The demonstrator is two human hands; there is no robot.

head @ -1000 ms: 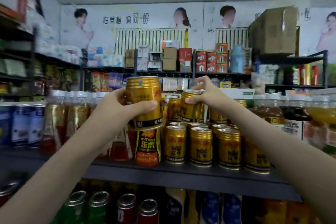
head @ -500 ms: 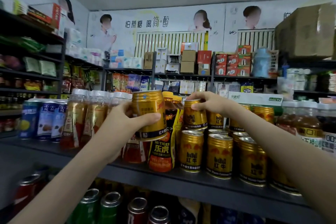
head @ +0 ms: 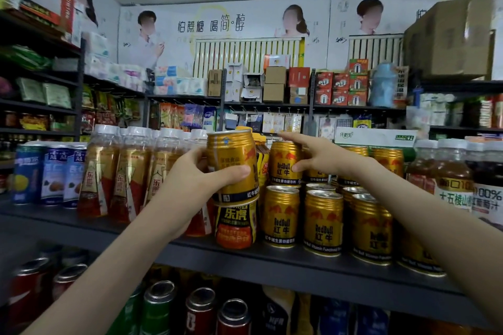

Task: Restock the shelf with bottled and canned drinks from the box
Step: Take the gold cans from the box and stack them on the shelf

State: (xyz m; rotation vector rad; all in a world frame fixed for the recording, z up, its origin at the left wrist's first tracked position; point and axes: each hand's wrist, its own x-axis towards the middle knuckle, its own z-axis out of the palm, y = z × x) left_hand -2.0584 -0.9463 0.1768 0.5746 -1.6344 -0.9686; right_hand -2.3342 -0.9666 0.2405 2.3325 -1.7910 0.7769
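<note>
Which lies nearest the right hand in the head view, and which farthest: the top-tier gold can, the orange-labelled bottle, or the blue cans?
1. Top-tier gold can: right beside the right hand, at its thumb.
2. Orange-labelled bottle: lower left, at the shelf front.
3. Blue cans: far left end of the shelf.

gold cans with red bulls on them, orange-and-black bottle, blue cans off left, dark grey shelf, white-capped amber bottles

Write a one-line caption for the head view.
Left hand holds a gold can at the shelf; right hand touches a stacked can.
</note>
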